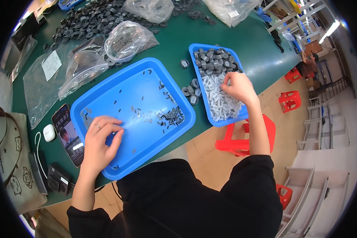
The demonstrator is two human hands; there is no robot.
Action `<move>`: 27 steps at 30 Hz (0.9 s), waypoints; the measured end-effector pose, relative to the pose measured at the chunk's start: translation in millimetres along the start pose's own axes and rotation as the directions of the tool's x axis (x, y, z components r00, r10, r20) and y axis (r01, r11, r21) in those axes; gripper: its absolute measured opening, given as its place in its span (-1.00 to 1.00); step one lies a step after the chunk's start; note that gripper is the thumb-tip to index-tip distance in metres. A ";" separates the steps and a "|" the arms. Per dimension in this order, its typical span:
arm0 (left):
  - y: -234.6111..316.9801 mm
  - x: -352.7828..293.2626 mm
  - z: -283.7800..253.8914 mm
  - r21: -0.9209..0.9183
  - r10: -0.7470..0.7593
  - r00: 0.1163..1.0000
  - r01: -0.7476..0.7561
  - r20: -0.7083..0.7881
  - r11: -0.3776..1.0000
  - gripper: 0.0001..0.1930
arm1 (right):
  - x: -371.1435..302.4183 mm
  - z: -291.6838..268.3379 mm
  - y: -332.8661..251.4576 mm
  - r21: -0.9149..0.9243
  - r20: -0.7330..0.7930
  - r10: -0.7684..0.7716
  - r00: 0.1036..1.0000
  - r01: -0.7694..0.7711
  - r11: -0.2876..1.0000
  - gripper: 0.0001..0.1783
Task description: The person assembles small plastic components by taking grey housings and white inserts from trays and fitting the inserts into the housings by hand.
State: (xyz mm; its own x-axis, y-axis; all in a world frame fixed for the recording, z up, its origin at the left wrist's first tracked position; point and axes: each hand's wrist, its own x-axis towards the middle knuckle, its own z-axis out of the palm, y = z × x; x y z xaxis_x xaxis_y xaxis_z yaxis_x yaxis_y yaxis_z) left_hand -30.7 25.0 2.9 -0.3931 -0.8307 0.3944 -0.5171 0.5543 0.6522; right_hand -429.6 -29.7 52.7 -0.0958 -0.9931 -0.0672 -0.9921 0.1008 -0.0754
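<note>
My left hand (100, 139) hovers over the left side of a large blue tray (148, 158). Its fingers are bent and the thumb comes close to the fingertips; whatever they may pinch is too small to make out. Small black pieces (173, 116) lie heaped at the tray's right end, with more scattered across its floor. Over a smaller blue tray (200, 85), my right hand (238, 86) has its fingertips drawn together just above white plastic parts (220, 104). Anything between those fingers is hidden. Dark grey ring-like parts (216, 60) fill the far half of that tray.
Several grey parts (192, 91) stand between the trays. Clear plastic bags (127, 41) and a big pile of dark parts (91, 22) cover the far table. At left are a phone (67, 133), a white earphone case (48, 133) and a cloth bag (18, 158). Red stools (265, 135) stand beyond the edge.
</note>
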 end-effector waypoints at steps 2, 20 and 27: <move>3.3 0.8 0.0 -0.024 -0.032 0.999 0.031 -0.015 0.999 -0.91 | -8.1 -15.3 -16.2 0.004 -0.078 -0.016 0.997 0.017 1.000 -0.80; -31.1 -8.7 -14.6 -0.877 -0.289 0.888 0.212 0.357 -0.432 -0.50 | -13.4 44.5 -264.4 0.705 -0.345 -0.760 0.551 0.686 0.178 -0.86; -20.3 -3.6 -23.3 -0.971 -0.404 0.884 0.228 0.237 -0.072 -0.42 | -13.5 39.2 -253.6 0.982 -0.156 -0.556 0.816 0.188 0.001 -0.86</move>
State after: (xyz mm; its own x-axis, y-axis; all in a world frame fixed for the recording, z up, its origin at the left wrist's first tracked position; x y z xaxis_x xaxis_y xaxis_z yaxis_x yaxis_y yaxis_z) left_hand -1.0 15.6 3.3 -0.3191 -0.9453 -0.0684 0.6862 -0.2802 0.6713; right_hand -173.5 -39.6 33.8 0.4608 -0.8760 0.1421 0.0611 -0.1284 -0.9898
